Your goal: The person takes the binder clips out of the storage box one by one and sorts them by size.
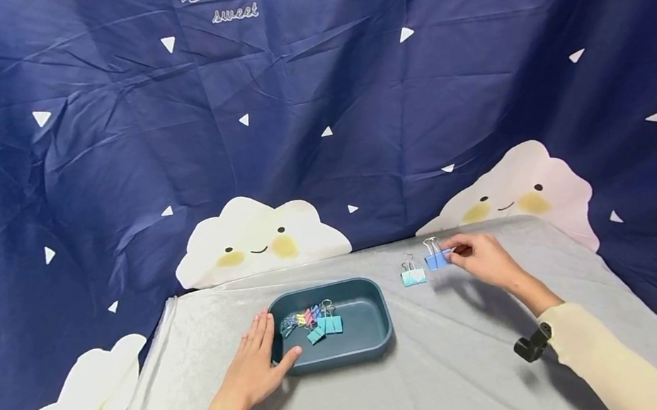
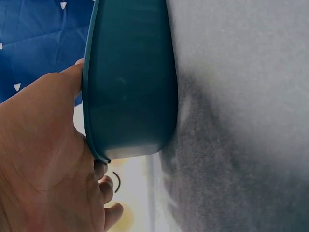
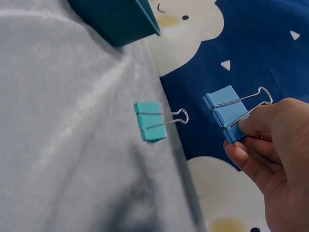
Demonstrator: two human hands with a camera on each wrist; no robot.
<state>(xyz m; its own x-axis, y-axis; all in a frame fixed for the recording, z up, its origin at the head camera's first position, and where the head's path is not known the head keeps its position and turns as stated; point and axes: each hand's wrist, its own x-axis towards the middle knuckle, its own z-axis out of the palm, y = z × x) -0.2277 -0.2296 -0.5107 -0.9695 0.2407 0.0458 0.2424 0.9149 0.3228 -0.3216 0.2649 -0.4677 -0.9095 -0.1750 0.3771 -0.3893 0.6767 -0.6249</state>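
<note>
Between thumb and fingers, my right hand (image 1: 484, 262) pinches a blue binder clip (image 1: 438, 260) by one end, its wire handles pointing up. In the right wrist view the blue clip is held away from the grey cloth. Just left of it, a teal binder clip (image 1: 414, 277) sits on the cloth. My left hand (image 1: 255, 364) rests against the left end of a dark teal tray (image 1: 384, 350), fingers along the outer rim and thumb over the near rim. Inside the tray lie teal binder clips (image 1: 333, 324) and a cluster of small multicoloured clips (image 1: 301, 319).
A grey cloth (image 1: 459, 378) covers the table. Behind it hangs a navy curtain (image 1: 298, 95) with white triangles and smiling clouds (image 1: 260, 244). The tray's right half shows its bare bottom.
</note>
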